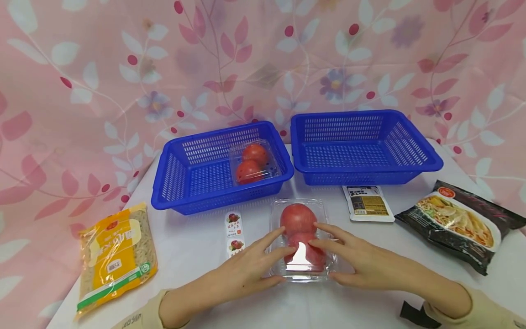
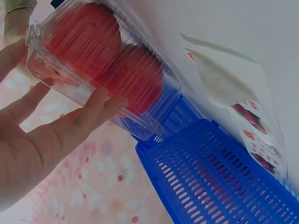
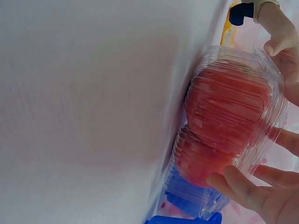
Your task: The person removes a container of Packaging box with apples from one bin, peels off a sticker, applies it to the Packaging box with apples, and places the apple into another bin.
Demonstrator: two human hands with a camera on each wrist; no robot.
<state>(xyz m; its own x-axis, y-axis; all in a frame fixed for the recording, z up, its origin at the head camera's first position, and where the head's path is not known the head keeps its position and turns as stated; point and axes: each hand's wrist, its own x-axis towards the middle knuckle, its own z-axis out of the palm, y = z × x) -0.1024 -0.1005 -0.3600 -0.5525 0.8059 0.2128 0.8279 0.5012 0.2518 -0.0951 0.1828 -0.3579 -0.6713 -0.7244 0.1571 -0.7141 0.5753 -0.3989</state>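
Observation:
A clear plastic clamshell box [image 1: 275, 214] lies on the white table in front of me, with two round red fruits [image 1: 297, 219] inside. My left hand [image 1: 248, 269] is at its left side, fingertips on the lid, fingers spread and gently bent. From the right, my right hand [image 1: 365, 260] touches the lid in the same way. Both wrist views show fingers against the ribbed clear plastic [image 2: 79, 60] without wrapping round it. Beside my left hand lies a strip of fruit stickers [image 1: 233, 224], its lower end hidden by that hand.
Behind stand two blue baskets; the left basket [image 1: 197, 205] holds another clear box [image 1: 269, 171] of red fruits, beside the right basket [image 1: 361, 176]. A yellow bag [image 1: 117, 256] lies left. A small packet [image 1: 367, 203] and a black noodle pack [image 1: 456, 224] lie right.

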